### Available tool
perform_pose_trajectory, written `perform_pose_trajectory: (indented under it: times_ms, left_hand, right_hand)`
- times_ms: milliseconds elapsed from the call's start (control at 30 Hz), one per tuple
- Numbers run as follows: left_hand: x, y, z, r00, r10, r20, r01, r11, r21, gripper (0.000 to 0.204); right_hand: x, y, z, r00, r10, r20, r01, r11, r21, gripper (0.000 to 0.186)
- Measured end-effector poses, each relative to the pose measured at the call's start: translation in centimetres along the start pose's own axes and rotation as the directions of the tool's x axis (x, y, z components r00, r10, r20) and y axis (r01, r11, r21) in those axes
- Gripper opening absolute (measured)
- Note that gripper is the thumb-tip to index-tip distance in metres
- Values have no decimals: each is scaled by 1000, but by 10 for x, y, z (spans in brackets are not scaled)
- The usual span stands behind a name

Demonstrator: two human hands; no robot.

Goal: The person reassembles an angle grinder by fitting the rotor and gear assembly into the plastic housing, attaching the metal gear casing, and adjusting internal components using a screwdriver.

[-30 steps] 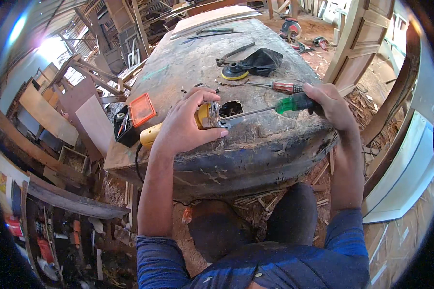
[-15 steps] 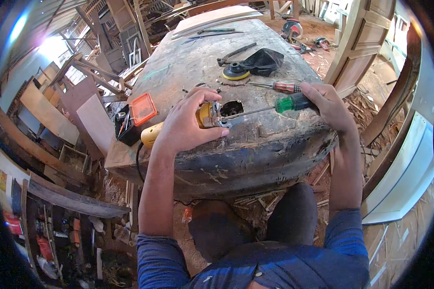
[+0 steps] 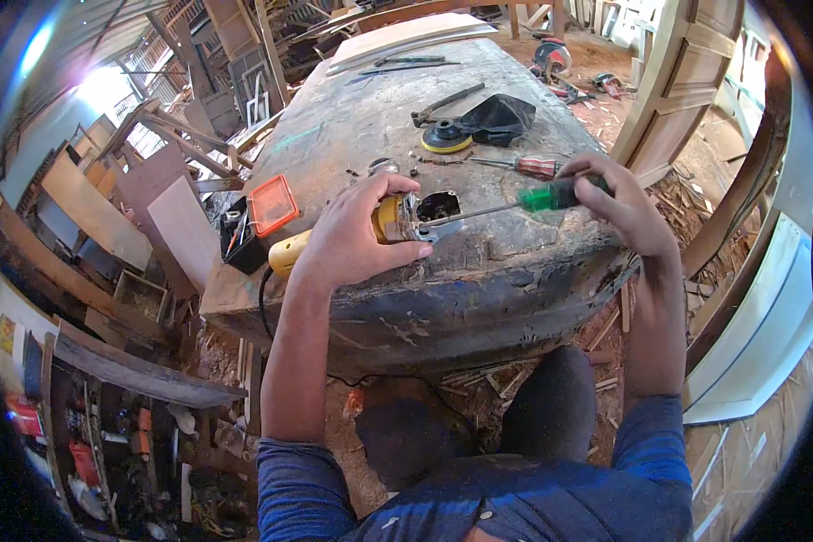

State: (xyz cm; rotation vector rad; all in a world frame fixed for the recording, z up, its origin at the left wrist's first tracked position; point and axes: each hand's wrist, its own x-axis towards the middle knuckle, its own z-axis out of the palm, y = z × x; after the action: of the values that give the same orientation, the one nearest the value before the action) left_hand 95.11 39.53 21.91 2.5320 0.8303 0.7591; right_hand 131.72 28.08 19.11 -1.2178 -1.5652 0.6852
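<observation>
My left hand (image 3: pixel 357 235) is wrapped around a yellow angle grinder (image 3: pixel 289 254) lying on the bench, thumb along its metal head (image 3: pixel 413 219). My right hand (image 3: pixel 630 206) holds a screwdriver (image 3: pixel 539 198) by its green and black handle. The shank points left, its tip at the grinder's metal head; the exact contact is too small to see. Just beyond that head is a dark, ragged round opening (image 3: pixel 440 205). A second screwdriver (image 3: pixel 535 167), with a red and clear handle, lies behind my right hand.
A black backing pad with a yellow rim (image 3: pixel 446 137) and a black bag (image 3: pixel 499 119) lie farther back. At left stands a small black box with an orange lid (image 3: pixel 273 206). Boards (image 3: pixel 406 43) rest at the far end. A wooden door (image 3: pixel 682 90) stands at right.
My right fingers have shifted on the screwdriver handle, which is slightly blurred. A small round metal piece now shows behind my left fingers. The grinder stays in about the same place.
</observation>
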Motion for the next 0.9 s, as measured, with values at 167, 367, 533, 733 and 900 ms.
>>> perform_pose_trajectory:
  times_ms: [167,367,533,733,900]
  left_hand:
    - [0,3,-4,999,-33,6,33,999,-30,71]
    - [-2,3,0,999,-33,-13,34,999,43,73]
    - [-5,5,-1,999,-42,-22,44,997,69,73]
    - [-3,7,0,999,5,-44,-2,996,85,73]
    - [-7,4,1,997,-8,-78,16,995,103,70]
  right_hand:
    - [-4,-16,-14,1000,12,24,-10,996,-87,48]
    - [2,-14,-8,983,180,31,-181,983,30,51]
    - [-2,-20,3,994,-51,-93,52,999,10,50]
    - [7,4,-21,953,292,80,-288,956,-62,52]
    - [-1,-15,1,995,-82,-55,79,995,-57,55]
